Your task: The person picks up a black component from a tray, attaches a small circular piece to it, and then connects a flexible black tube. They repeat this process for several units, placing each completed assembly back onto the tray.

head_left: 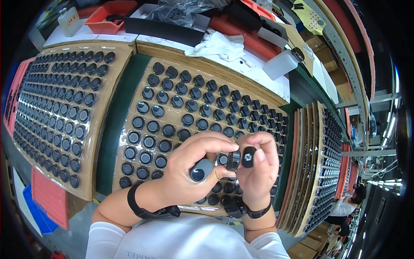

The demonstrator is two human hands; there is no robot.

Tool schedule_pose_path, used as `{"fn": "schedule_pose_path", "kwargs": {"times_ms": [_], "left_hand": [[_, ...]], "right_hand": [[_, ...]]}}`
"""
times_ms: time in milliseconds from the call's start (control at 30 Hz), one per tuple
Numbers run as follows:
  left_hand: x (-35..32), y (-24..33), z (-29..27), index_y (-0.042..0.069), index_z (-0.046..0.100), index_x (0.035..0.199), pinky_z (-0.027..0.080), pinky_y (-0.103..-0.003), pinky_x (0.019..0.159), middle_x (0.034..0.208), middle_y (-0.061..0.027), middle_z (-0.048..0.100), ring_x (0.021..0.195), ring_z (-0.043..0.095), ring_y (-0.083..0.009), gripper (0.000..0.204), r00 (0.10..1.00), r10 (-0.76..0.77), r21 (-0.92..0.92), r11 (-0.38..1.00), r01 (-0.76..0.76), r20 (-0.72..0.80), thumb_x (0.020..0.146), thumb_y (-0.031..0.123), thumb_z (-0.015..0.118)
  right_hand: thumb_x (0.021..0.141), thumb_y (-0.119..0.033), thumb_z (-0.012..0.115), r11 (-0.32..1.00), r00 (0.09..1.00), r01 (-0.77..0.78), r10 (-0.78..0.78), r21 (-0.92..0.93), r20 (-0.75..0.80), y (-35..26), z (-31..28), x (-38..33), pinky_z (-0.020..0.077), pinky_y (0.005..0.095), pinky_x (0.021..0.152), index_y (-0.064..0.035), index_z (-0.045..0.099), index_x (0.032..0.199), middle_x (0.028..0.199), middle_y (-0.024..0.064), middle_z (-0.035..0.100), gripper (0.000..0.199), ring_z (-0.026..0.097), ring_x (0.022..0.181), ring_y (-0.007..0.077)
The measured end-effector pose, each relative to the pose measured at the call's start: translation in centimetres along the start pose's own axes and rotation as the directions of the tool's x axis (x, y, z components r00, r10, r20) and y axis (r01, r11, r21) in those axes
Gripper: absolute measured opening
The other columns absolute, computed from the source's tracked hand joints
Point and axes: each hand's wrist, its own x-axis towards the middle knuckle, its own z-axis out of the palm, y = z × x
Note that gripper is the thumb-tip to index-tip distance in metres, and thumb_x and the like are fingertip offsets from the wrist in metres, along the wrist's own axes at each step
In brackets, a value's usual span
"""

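Note:
Above a tray (173,116) with rows of black round parts, my two hands meet close together. My left hand (179,162) is closed, with a dark grey cylinder (201,169) with a textured dotted end held in its palm. Between that hand's thumb and index finger sits a black ring-shaped part (233,160), seen edge-on. A small black oval piece (248,157) with a pale mark is gripped in the fingers of my right hand (261,175), just beside the ring-shaped part. The right fingers partly hide how this piece is held.
A second tray of similar parts (101,116) lies to the left. Several filled trays (317,172) stand on edge at the right. Along the back are a red bin (103,23), a black box (164,31), a white cloth (220,45) and a translucent bottle (280,64).

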Motion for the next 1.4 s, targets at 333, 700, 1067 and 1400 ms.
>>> {"fn": "schedule_pose_path", "kwargs": {"times_ms": [333,700,1067,1400], "left_hand": [[0.0,0.0,0.1,-0.001,0.055,0.105,0.041,-0.021,0.059,0.101,-0.0108,0.057,0.062,0.048,-0.0070,0.035,0.999,-0.033,0.009,0.999,0.033,-0.007,0.075,0.004,0.071],[-0.4,-0.1,0.8,0.001,0.052,0.087,0.042,-0.024,0.063,0.088,-0.0078,0.055,0.065,0.051,-0.0107,0.018,0.983,-0.176,-0.264,0.952,0.155,-0.055,0.079,0.005,0.068],[-0.7,0.0,0.7,0.002,0.049,0.079,0.042,-0.027,0.062,0.076,-0.0077,0.054,0.066,0.052,-0.0160,0.012,0.978,-0.119,-0.252,0.954,0.160,0.170,0.081,-0.001,0.060],[-0.4,-0.4,0.7,0.003,0.049,0.079,0.043,-0.025,0.067,0.079,-0.0059,0.055,0.073,0.052,-0.0115,0.012,0.919,-0.291,-0.356,0.856,0.374,0.267,0.081,0.002,0.061]], "right_hand": [[0.081,-0.015,0.067,0.967,0.999,0.051,-0.045,-0.249,0.030,0.0,-0.7,-0.1,0.0381,0.0251,0.073,0.0011,0.050,0.106,0.088,0.0064,0.051,0.034,0.046,0.078,0.0129],[0.084,-0.021,0.062,0.989,0.989,-0.132,0.128,-0.062,-0.077,1.5,-1.7,2.3,0.0412,0.0265,0.073,-0.0028,0.053,0.102,0.090,0.0077,0.052,0.027,0.049,0.082,0.0127],[0.077,-0.013,0.066,0.472,0.893,0.144,0.317,-0.870,0.320,7.7,3.1,8.5,0.0456,0.0312,0.066,-0.0020,0.059,0.092,0.078,0.0063,0.057,0.020,0.057,0.072,0.0203],[0.078,-0.016,0.065,0.373,0.845,0.410,0.188,-0.833,0.500,7.2,2.8,9.0,0.0456,0.0310,0.068,-0.0011,0.059,0.092,0.082,0.0078,0.058,0.021,0.057,0.073,0.0210]]}}
